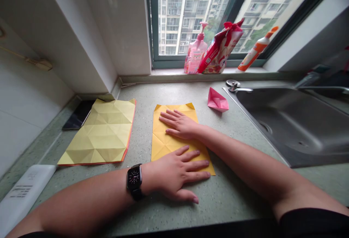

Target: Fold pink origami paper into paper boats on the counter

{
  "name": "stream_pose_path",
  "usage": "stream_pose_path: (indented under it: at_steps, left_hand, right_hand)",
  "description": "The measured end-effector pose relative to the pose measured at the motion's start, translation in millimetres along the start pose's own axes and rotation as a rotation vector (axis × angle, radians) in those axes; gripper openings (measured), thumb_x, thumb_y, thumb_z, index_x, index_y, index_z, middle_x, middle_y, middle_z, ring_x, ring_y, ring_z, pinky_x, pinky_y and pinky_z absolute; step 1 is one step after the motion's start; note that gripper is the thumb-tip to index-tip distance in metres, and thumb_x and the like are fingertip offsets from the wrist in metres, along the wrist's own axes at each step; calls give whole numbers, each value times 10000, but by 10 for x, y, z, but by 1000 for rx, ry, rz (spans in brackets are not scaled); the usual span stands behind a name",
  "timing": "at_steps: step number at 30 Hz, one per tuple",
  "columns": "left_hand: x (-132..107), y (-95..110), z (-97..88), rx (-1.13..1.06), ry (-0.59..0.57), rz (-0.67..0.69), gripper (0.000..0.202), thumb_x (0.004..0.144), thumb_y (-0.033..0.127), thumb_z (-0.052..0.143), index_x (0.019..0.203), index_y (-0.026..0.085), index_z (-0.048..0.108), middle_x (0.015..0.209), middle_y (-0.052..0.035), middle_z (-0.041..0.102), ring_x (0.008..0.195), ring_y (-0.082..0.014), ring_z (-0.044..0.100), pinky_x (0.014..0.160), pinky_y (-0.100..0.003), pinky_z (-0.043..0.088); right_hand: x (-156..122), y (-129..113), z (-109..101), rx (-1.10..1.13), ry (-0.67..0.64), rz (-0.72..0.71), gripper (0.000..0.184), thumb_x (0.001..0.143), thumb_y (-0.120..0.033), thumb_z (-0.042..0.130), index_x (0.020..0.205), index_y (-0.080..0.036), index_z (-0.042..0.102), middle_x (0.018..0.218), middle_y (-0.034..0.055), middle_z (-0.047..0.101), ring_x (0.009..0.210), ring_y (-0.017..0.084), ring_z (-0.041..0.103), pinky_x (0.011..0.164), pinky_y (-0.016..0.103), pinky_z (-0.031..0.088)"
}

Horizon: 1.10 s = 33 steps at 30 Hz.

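Note:
A creased orange-yellow sheet of paper point(160, 150) lies on the counter, its two far corners bent up. My left hand point(177, 174) rests spread over the sheet's near part, thumb off the edge on the counter; a black watch is on that wrist. Farther up the sheet, my right hand point(181, 124) lies flat with fingers stretched to the left. Both palms hide part of the crease pattern. A pink folded paper boat point(218, 101) sits beyond the sheet to the right. To the left is a stack of creased paper point(102, 132) with a pale yellow sheet on top.
A dark flat device point(77, 116) lies partly under the stack. At lower left is a white printed box or packet point(24, 190). A steel sink point(294, 121) takes up the right side. A pink pump bottle point(195, 54), a red pouch point(222, 51) and an orange-white bottle point(253, 53) stand on the windowsill.

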<state>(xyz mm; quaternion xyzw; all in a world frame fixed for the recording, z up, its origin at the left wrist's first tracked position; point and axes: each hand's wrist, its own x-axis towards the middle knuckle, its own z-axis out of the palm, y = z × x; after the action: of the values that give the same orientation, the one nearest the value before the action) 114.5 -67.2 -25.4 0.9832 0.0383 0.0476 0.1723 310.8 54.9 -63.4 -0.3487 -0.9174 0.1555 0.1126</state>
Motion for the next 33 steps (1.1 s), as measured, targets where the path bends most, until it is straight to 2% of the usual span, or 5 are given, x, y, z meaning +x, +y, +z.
stream_pose_path:
  at_steps: [10,17,22,27,33]
  left_hand:
    - [3,-19,38,13,17,-20,807,1072,684,555,1710,201,458,1794,-103,401,1676,-429,326,1390,-653,219]
    - [-10,-39,64,29,41,-17,774,1070,665,577,1702,229,481,1788,-86,417,1686,-416,312,1393,-648,235]
    - [-25,-82,35,24,54,-15,705,1103,612,546,1688,220,503,1781,-100,427,1672,-416,343,1386,-653,241]
    - [-14,-111,67,29,112,-22,667,1094,589,579,1654,229,551,1727,-110,511,1644,-413,387,1370,-626,287]
    - [3,-119,105,31,101,-4,739,1079,630,573,1668,187,530,1710,-138,528,1638,-391,402,1353,-549,345]
  right_hand:
    - [552,415,-18,-54,28,121,715,1080,-689,512,1714,-362,452,1828,14,321,1716,344,221,1400,566,161]
    - [476,921,-439,31,299,430,681,1080,-620,496,1626,-222,576,1737,147,494,1651,404,378,1361,644,264]
    - [149,472,-670,72,351,244,679,1100,-653,473,1629,-242,586,1747,115,488,1681,354,323,1376,603,251]
    - [-268,-297,-408,309,-26,-30,559,1157,-620,361,1438,-350,760,1596,2,667,1610,291,464,1348,576,347]
    - [-125,-381,-117,207,-142,-105,515,1168,-533,408,1617,-366,598,1771,-36,440,1700,264,285,1397,535,214]
